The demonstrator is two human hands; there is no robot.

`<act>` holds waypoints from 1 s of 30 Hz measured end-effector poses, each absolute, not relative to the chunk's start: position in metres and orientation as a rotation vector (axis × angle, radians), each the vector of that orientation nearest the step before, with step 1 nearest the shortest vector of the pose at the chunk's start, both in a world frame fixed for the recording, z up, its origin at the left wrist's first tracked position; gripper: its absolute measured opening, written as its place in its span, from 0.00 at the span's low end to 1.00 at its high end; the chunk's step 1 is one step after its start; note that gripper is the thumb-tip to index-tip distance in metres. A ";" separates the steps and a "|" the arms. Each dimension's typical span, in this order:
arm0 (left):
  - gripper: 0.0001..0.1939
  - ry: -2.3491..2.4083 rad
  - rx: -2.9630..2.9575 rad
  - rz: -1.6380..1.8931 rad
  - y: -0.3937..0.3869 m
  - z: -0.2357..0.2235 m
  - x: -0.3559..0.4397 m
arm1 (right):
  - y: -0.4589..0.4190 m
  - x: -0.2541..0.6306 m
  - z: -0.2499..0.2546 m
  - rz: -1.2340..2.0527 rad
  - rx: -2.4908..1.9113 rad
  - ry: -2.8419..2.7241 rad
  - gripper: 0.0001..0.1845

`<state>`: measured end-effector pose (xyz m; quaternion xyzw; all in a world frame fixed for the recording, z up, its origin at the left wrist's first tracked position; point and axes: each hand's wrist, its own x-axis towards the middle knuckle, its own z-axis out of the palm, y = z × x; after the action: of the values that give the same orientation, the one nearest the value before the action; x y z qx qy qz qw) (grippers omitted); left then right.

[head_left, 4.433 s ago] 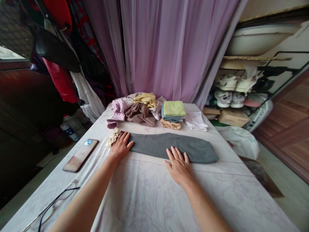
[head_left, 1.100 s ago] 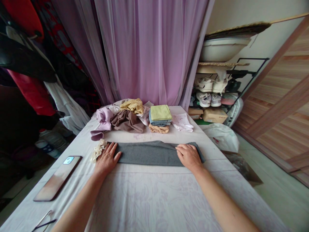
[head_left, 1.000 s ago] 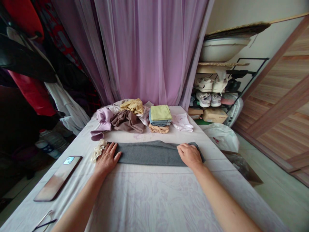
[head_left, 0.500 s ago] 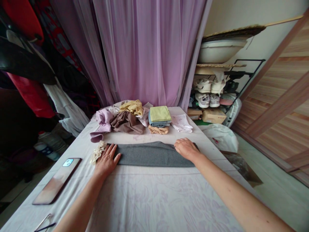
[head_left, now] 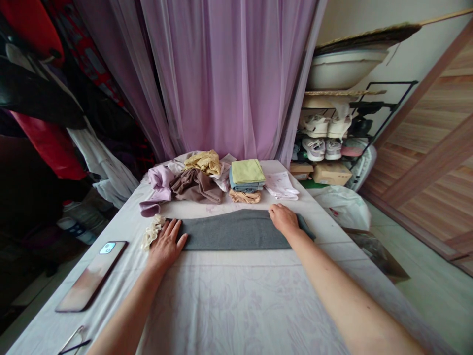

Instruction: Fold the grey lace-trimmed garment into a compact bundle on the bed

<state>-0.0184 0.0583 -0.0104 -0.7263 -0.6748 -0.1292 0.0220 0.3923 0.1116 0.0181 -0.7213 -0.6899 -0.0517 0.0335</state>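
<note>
A long grey folded garment (head_left: 232,230) lies across the cloth-covered table (head_left: 236,305). My left hand (head_left: 165,244) rests flat on the garment's left end, fingers spread and open. My right hand (head_left: 284,219) sits on the garment's right end near its far edge, fingers curled down onto the cloth. A small cream frilly piece (head_left: 151,231) lies just left of my left hand.
Behind the garment are a heap of loose clothes (head_left: 192,175), a folded stack topped by a yellow-green piece (head_left: 247,173) and a white folded cloth (head_left: 281,185). A phone (head_left: 92,275) and glasses (head_left: 72,340) lie at left. A shoe rack (head_left: 332,138) stands at right, purple curtains behind.
My right hand slid from the garment's middle to its right end, then shifted toward the far edge. The left hand stayed on the left end. The camera view moved slightly.
</note>
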 end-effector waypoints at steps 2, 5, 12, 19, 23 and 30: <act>0.31 -2.088 -2.254 -0.404 0.058 -0.010 -0.018 | 0.110 0.395 0.016 -0.187 -2.213 -2.087 0.17; 0.31 -2.084 -2.255 -0.405 0.058 -0.010 -0.018 | 0.101 0.398 0.017 -0.324 -2.022 -2.073 0.16; 0.30 -2.079 -2.249 -0.419 0.057 -0.010 -0.018 | 0.047 0.412 0.010 -0.140 -1.608 -2.165 0.14; 0.31 -2.103 -2.255 -0.390 0.058 -0.006 -0.017 | 0.019 0.435 0.006 0.081 -1.684 -2.254 0.09; 0.31 -2.119 -2.249 -0.359 0.058 -0.005 -0.017 | 0.025 0.433 0.018 0.114 -1.734 -2.309 0.10; 0.32 -2.114 -2.242 -0.347 0.059 -0.008 -0.018 | 0.011 0.433 0.027 0.147 -1.711 -2.331 0.10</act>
<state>-0.0178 0.0592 -0.0078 -0.7228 -0.6817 -0.1119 0.0204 0.4332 0.0114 0.0270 -0.5866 -0.7989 0.0504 0.1227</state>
